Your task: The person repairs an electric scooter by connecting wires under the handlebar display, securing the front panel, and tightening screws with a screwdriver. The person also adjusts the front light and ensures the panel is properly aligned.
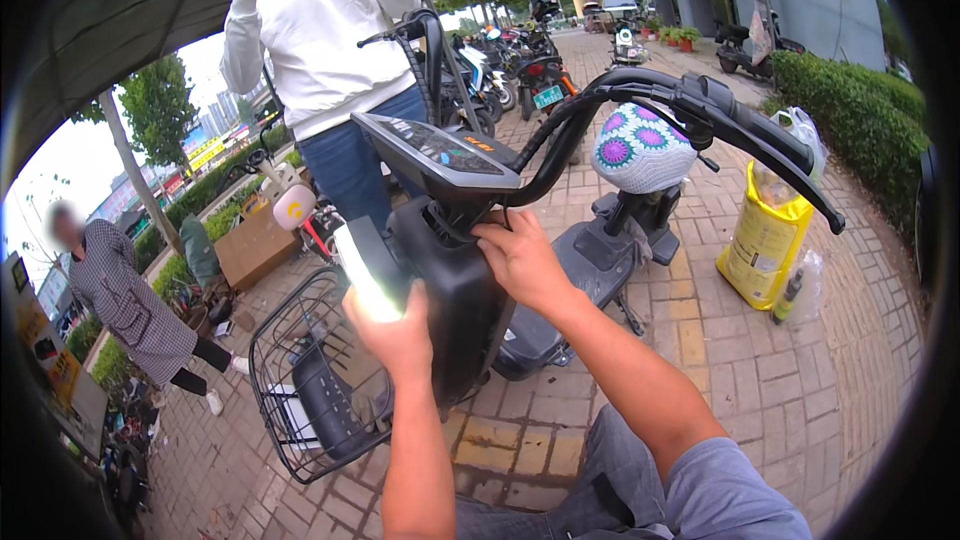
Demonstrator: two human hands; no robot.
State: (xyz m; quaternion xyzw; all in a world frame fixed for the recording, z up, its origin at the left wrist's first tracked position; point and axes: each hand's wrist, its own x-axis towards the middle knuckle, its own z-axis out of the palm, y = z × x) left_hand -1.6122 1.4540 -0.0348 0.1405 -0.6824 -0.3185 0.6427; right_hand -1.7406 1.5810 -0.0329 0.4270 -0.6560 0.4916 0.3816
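Observation:
An electric scooter stands in front of me, with a black front cover (465,275) below its tilted dashboard (440,152). At the front of that cover, a headlight (368,275) glows bright white. My left hand (392,330) is closed around the headlight's near end, thumb along its side; glare hides part of the fingers. My right hand (525,255) reaches the top of the front cover, just under the dashboard, near a thin black cable (507,217). Its fingers are bent together into the gap there, and whatever they pinch is hidden.
A wire basket (300,445) sits at the scooter's front. Handlebars (720,105) reach over to the right, above a crocheted seat cover (643,148). One person in a white top (315,40) stands close beyond the scooter; another person (130,290) is at left. A yellow bag (765,240) stands at right.

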